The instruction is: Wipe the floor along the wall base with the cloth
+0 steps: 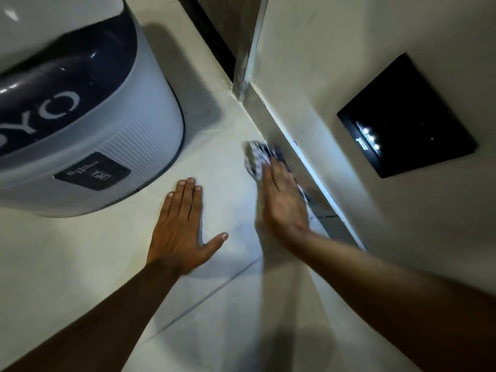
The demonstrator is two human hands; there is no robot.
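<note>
Cloth (pixel 256 159), blue-and-white patterned, crumpled under the right hand (pixel 284 202) beside skirting (pixel 303 181).

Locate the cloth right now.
Head view, right of centre: the cloth lies on the floor under the right hand, against the wall base.

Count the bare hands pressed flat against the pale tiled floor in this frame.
2. The left hand lies flat on bare tile beside the white appliance. The right hand presses the blue-and-white patterned cloth down at the wall base.
</note>
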